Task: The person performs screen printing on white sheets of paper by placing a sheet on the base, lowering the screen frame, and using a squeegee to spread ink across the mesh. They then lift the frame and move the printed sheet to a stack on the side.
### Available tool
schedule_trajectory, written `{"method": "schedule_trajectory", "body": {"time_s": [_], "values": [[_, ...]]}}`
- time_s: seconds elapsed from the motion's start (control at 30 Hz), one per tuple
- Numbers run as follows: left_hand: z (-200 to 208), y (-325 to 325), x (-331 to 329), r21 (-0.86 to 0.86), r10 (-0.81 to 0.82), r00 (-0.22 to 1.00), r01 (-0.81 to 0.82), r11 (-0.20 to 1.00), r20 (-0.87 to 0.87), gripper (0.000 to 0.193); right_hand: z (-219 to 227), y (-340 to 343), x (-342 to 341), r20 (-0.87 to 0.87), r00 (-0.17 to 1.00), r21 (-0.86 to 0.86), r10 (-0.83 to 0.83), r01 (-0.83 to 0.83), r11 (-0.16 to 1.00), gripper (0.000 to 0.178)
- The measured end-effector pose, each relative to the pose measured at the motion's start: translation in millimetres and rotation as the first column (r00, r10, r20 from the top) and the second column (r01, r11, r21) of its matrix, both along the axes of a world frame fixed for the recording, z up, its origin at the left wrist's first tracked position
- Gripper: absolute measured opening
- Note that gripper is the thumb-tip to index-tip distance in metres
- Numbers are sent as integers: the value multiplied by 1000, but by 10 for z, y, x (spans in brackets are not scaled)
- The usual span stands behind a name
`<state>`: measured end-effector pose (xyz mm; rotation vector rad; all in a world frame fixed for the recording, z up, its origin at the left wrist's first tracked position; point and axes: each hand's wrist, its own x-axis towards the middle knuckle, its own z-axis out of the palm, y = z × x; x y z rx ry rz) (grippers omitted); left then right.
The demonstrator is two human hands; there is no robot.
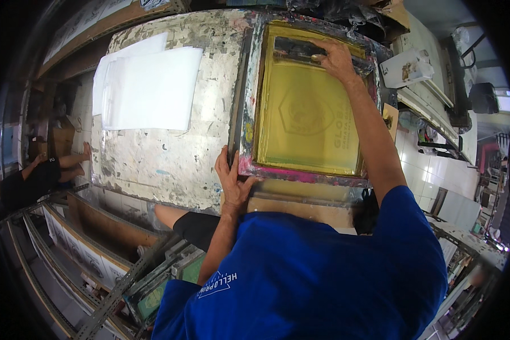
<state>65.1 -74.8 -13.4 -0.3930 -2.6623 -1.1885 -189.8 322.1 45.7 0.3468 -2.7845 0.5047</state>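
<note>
A screen printing frame (306, 177) with yellow-green mesh (306, 144) lies on the right part of the worktable; a faint emblem and lettering show in the mesh. At its far end a dark, wide squeegee (292, 46) lies across the mesh. My right hand (337, 61) grips the squeegee from above, thumb on the near side and index finger stretched along the top. At the near left corner, my left hand (232, 180) holds the frame, fingers along the left side and thumb at the near edge. White sheets (150, 88) lie stacked loosely left of the frame.
The worktable (164, 158) is worn and paint-stained. Shelving with stored frames (88, 243) stands at the near left. Another person's bare legs (73, 164) show at the far left. A white container (407, 68) sits beyond the frame's right side, beside a bench.
</note>
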Motion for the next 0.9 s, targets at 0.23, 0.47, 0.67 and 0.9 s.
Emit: {"method": "schedule_trajectory", "body": {"time_s": [0.23, 0.47, 0.67, 0.9], "values": [[-108, -32, 100, 80, 19, 983, -34, 996, 181, 95, 90, -323, 528, -10, 1000, 17, -16, 16, 1000, 47], [-80, 39, 123, 251, 7, 992, -39, 967, 128, 89, 247, -707, 1646, -16, 1000, 60, -26, 27, 998, 44], [311, 115, 11, 280, 18, 998, -2, 960, -53, 92, 1108, -991, 2518, 228, 974, -23, -18, 24, 999, 46], [1302, 385, -434, 466, 105, 982, -20, 885, -158, 87, 2087, -1108, 2589, -163, 986, 81, -29, 42, 996, 62]]}}
